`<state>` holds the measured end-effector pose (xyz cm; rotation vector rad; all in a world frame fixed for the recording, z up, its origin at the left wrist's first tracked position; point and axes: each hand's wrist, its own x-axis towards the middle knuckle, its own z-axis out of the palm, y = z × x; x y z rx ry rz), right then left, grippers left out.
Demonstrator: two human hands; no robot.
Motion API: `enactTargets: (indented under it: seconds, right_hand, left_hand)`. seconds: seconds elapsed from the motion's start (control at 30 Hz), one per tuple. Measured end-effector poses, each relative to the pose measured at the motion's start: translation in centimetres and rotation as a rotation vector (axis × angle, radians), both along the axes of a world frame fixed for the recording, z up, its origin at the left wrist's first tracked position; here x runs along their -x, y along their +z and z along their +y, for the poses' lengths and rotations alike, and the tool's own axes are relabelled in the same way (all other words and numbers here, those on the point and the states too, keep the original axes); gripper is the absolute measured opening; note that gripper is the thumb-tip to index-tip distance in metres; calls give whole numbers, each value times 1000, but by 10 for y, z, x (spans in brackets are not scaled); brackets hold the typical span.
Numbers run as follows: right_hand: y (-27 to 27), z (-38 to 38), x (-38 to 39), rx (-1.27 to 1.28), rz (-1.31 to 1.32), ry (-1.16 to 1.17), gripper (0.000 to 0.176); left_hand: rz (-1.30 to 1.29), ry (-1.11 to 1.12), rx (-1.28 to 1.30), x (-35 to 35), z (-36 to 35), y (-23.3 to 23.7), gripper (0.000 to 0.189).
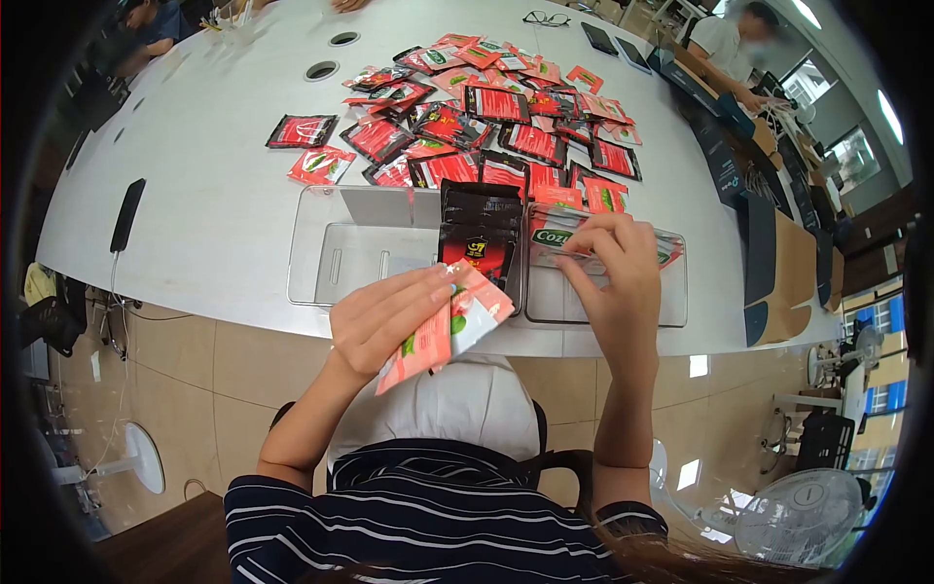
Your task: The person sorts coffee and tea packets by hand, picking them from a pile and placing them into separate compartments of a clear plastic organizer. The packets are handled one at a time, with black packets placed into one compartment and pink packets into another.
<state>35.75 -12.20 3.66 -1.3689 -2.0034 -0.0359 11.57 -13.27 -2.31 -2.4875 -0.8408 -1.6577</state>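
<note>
My left hand (394, 321) is closed around a few pink-and-white tea sachets (477, 311), held fanned in front of the table edge. My right hand (618, 263) reaches into the right clear plastic box (671, 307), thumb and fingertips pinched at a pink Cozy tea sachet (553, 237) near its back wall. Other sachets there are partly hidden by the hand. Between my hands, a row of black-and-red G7 coffee sachets (479, 238) stands in the left clear plastic box (306, 282).
A heap of red, black and pink sachets (501, 102) spreads behind the boxes. A black power bank (128, 214) with a cable lies at left. Glasses (546, 18) and phones (598, 39) are at the back. Cardboard boxes (778, 273) line the right edge. Other people sit across the table.
</note>
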Motion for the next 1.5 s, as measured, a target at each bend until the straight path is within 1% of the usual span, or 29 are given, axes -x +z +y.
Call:
enactTargets:
  seconds: [0.1, 0.2, 0.3, 0.5, 0.6, 0.7, 0.8, 0.83, 0.87, 0.93, 0.97, 1.07, 1.1, 1.17, 1.3, 1.4, 1.5]
  right_hand:
    - [5, 7, -6, -28, -248, -9, 30]
    - [8, 13, -8, -2, -362, 8, 40]
    - [11, 17, -5, 31, -398, -11, 50]
    - [9, 22, -2, 0, -442, -62, 60]
    - [9, 19, -2, 4, -416, -59, 60]
    - [9, 14, -1, -96, -248, 70, 56]
    - [12, 0, 12, -76, -30, 331, 51]
    - [16, -5, 21, -103, 37, 400, 45]
    - [13, -7, 24, -128, 24, 437, 43]
    - [5, -9, 26, -186, 1, 508, 39]
    - [-2, -9, 28, -203, 89, 454, 29]
    - [1, -9, 28, 33, 334, 297, 22]
    - [1, -9, 26, 73, 385, 269, 20]
    - [1, -10, 18, 157, 486, 213, 15]
    - [-6, -12, 1, -17, 559, 110, 14]
    - [-7, -14, -31, -105, 624, -99, 13]
    - [1, -21, -71, 10, 517, -185, 13]
  left_hand:
    - [15, 49, -100, -2, 4, -5, 30]
    - [34, 79, -113, -2, 4, -6, 27]
    - [33, 92, -111, -3, 4, -6, 25]
    - [29, 97, -150, -4, 6, -6, 25]
    - [26, 103, -136, -4, 6, -6, 25]
    - [29, 95, -74, -3, 3, -4, 28]
    - [6, 66, 43, -4, -1, 2, 33]
    - [-13, 62, 84, -7, -1, 6, 34]
    - [-32, 58, 124, -9, -2, 8, 34]
    - [15, 14, 243, -6, -4, 11, 35]
    - [40, -9, 299, -4, -5, 12, 36]
    - [-226, -75, 498, -5, -8, 18, 33]
    - [-369, -72, 541, -9, -9, 23, 30]
    - [-426, -62, 649, -5, -12, 25, 28]
    - [-521, -124, 891, -3, -12, 29, 22]
    - [-506, -185, 876, -3, -8, 31, 17]
    - [-505, -200, 868, 0, -9, 30, 27]
